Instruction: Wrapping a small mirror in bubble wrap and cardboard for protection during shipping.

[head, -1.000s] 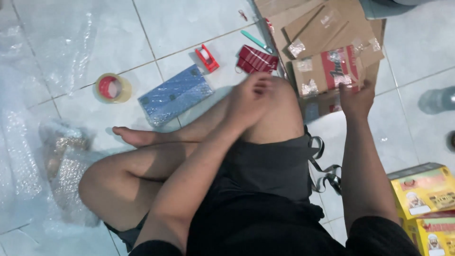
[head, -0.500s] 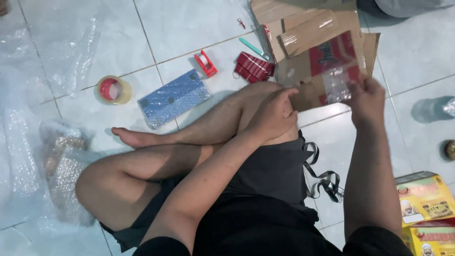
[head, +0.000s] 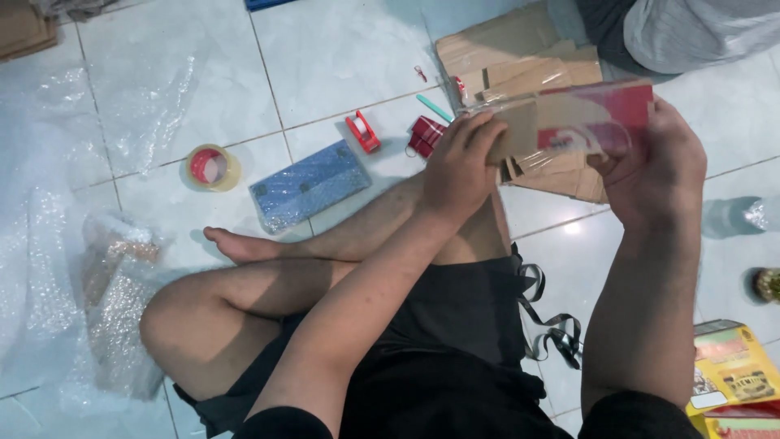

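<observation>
left hand [head: 459, 167] grips packet's left end | right hand [head: 654, 162] grips right end | red plastic-wrapped cardboard packet [head: 581, 122]: likely light, stiff, slippery; hold by edges

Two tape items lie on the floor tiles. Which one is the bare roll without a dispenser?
The round tape roll with the red core, left of the blue bubble-wrapped package. The other, the small red tape dispenser, lies right of it.

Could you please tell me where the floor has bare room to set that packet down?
Bare tile lies above the red tape dispenser, left of the cardboard stack, and right of the right hand, before the clear bottle. It is crowded around the tape roll, the blue bubble-wrapped parcel and the plastic sheeting on the left.
</observation>
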